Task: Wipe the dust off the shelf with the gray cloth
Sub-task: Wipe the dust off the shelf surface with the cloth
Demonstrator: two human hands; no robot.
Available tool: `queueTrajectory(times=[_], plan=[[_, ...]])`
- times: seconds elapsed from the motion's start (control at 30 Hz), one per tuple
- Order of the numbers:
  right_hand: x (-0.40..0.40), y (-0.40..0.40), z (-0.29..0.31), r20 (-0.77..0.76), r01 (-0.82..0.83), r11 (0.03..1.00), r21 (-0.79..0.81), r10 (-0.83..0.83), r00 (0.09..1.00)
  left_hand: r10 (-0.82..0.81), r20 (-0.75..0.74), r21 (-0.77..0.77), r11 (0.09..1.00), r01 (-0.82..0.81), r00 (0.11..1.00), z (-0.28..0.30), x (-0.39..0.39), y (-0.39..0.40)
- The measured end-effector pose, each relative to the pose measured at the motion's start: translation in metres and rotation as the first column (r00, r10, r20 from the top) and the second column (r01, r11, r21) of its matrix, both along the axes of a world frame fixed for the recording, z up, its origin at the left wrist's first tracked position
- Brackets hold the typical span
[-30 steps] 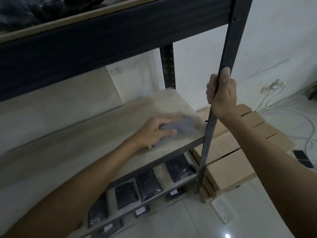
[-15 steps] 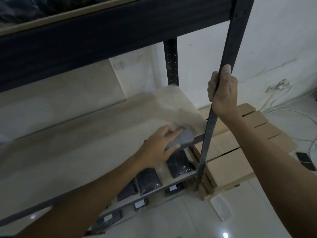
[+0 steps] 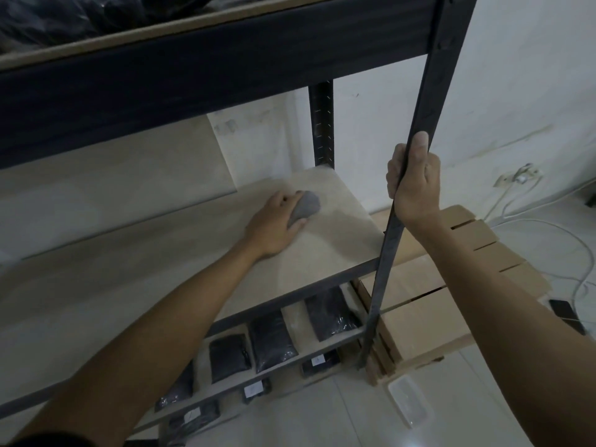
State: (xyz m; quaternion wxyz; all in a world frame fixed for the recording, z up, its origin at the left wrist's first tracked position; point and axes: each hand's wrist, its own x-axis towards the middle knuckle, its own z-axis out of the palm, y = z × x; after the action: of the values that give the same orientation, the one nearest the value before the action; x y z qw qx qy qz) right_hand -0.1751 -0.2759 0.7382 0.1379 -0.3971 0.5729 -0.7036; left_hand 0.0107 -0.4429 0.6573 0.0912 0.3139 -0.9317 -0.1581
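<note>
Black bags (image 3: pixel 272 345) sat on lower tier, 6 o'clock. R hand (image 3: pixel 414 185) gripped front upright post (image 3: pixel 400 201) at 3 o'clock. L hand (image 3: pixel 274 225) farther in, fingers curled round gray cloth (image 3: pixel 306 208), pressed on shelf (image 3: pixel 338 246) nr back-right corner, 12 o'clock.

Probably a storeroom: metal shelving (image 3: pixel 400 221), bagged stock (image 3: pixel 271 341), stacked cardboard boxes (image 3: pixel 419 321).

Gray cloth (image 3: pixel 306 208), pale beige shelf (image 3: pixel 325 253), dark, perhaps black, upright post (image 3: pixel 419 101), tan boxes (image 3: pixel 425 321)
</note>
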Motion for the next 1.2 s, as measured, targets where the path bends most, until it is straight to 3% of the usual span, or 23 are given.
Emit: queueTrajectory(times=[0.23, 0.33, 0.4, 0.5, 0.53, 0.6, 0.7, 0.77, 0.93, 1.0, 1.1, 1.13, 1.2], plan=[[-0.002, -0.001, -0.002, 0.015, -0.01, 0.999, -0.054, 0.011, 1.0, -0.275, -0.024, -0.134, 0.954, 0.27, 0.961, -0.014, 0.013, 0.074], [-0.001, -0.002, -0.001, 0.039, -0.014, 0.999, -0.04, 0.016, 0.999, -0.474, -0.024, 0.039, 0.879, 0.475, 0.88, -0.013, 0.024, 0.104], [-0.002, -0.004, 0.0, 0.041, -0.012, 0.999, -0.038, 0.014, 0.999, -0.521, -0.148, 0.212, 0.814, 0.541, 0.841, 0.0, 0.029, 0.1], [-0.003, -0.006, 0.0, 0.047, -0.014, 0.999, -0.04, 0.016, 0.999, -0.246, -0.394, 0.26, 0.894, 0.364, 0.886, 0.023, 0.021, 0.058], [-0.003, -0.006, 0.0, 0.05, -0.01, 0.999, -0.035, 0.012, 0.999, -0.154, -0.401, 0.23, 0.937, 0.262, 0.903, 0.027, 0.017, 0.039], [-0.003, -0.006, 0.0, 0.055, -0.011, 0.999, -0.032, 0.013, 0.998, -0.07, -0.273, 0.142, 0.983, 0.112, 0.96, 0.024, 0.01, 0.013], [-0.003, -0.006, 0.0, 0.049, -0.029, 0.999, -0.037, 0.031, 0.998, -0.097, -0.062, -0.029, 0.995, 0.095, 0.993, -0.005, 0.011, 0.013], [-0.003, -0.006, -0.001, 0.05, -0.032, 0.999, -0.042, 0.034, 0.998, -0.163, -0.061, -0.162, 0.975, 0.151, 0.985, -0.019, 0.017, 0.024], [-0.005, -0.005, -0.003, 0.042, -0.015, 0.999, -0.043, 0.017, 0.999, -0.251, -0.042, -0.187, 0.953, 0.239, 0.967, -0.016, 0.042, 0.072], [-0.004, -0.004, -0.002, 0.039, -0.014, 0.999, -0.031, 0.015, 0.999, -0.292, 0.0, -0.133, 0.948, 0.29, 0.956, -0.014, 0.053, 0.099], [-0.006, -0.002, -0.004, -0.01, -0.008, 1.0, -0.027, 0.007, 1.0, -0.429, 0.003, 0.141, 0.895, 0.424, 0.903, -0.005, 0.065, 0.123], [-0.008, -0.003, -0.005, -0.032, -0.003, 1.0, -0.023, 0.002, 0.999, -0.458, -0.06, 0.241, 0.856, 0.458, 0.887, 0.003, 0.068, 0.122], [-0.009, -0.003, -0.005, -0.046, 0.002, 1.0, -0.01, -0.003, 0.999, -0.374, -0.256, 0.295, 0.848, 0.44, 0.891, 0.018, 0.07, 0.102]])
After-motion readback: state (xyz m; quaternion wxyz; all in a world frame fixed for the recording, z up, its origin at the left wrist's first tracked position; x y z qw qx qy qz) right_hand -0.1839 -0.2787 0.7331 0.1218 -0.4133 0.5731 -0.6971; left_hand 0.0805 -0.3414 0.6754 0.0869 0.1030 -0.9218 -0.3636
